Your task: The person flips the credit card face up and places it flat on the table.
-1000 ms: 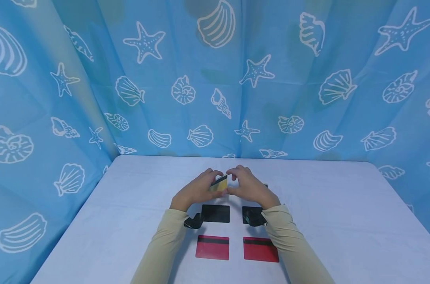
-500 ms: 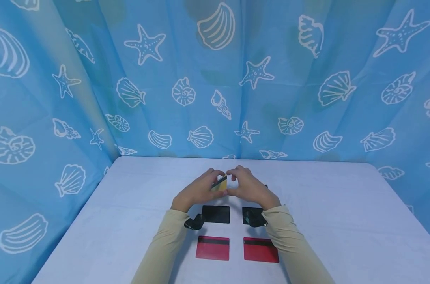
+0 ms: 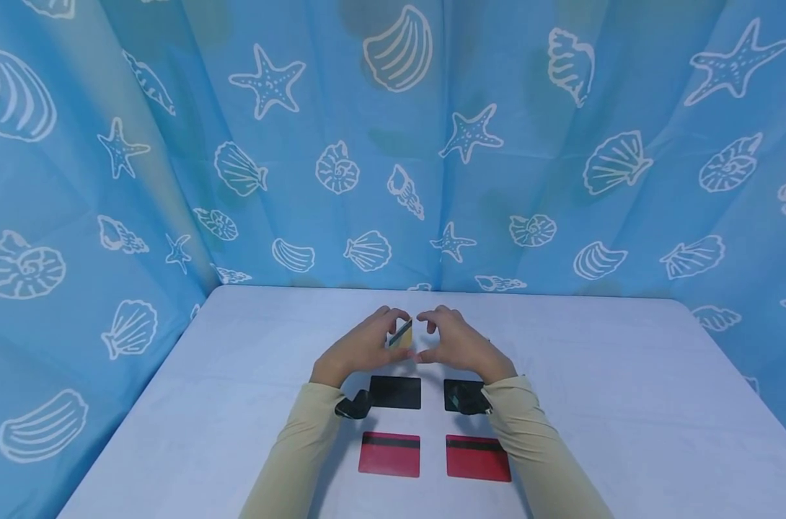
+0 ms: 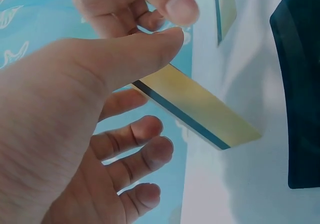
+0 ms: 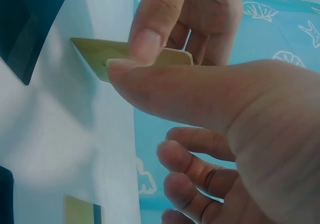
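yellow card (image 3: 406,339): shows narrower in head view | right hand (image 3: 464,346): forefinger drawn off card's upper corner

Up high and farther back, the head camera looked forward and down. The wrist cameras looked from very close, the left toward the right hand (image 3: 463,344), the right toward the left hand (image 3: 362,346). All three caught the held yellow card (image 4: 197,107).
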Demonstrator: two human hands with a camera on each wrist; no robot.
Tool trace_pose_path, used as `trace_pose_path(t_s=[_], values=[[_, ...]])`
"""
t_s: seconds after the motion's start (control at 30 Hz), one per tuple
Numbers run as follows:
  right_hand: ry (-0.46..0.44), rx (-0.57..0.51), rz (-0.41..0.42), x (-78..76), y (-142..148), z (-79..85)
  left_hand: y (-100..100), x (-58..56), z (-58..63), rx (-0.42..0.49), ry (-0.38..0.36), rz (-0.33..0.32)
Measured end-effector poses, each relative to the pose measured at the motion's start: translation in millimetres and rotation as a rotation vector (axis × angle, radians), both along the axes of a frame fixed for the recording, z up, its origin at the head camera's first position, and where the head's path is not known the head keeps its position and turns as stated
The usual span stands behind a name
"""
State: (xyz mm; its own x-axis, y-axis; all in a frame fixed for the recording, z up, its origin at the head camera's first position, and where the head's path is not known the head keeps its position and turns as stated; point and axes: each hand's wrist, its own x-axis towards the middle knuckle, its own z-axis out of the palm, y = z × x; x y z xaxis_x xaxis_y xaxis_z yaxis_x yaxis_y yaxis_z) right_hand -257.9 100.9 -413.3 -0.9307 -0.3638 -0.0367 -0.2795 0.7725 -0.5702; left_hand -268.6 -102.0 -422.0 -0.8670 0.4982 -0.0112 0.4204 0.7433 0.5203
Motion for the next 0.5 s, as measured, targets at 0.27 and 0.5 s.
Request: trace_pose_path(t_s=[0.27, 0.5], values=[[-0.019, 0.022, 0.003, -5.6, -2, -11.0, -1, -0.2, 0.7, 0.008, -0.004, 0.000], [-0.023, 0.024, 0.016, -7.2, -4, -19.7, -2, 1.5, 3.3, 0.025, -0.003, -0.008]])
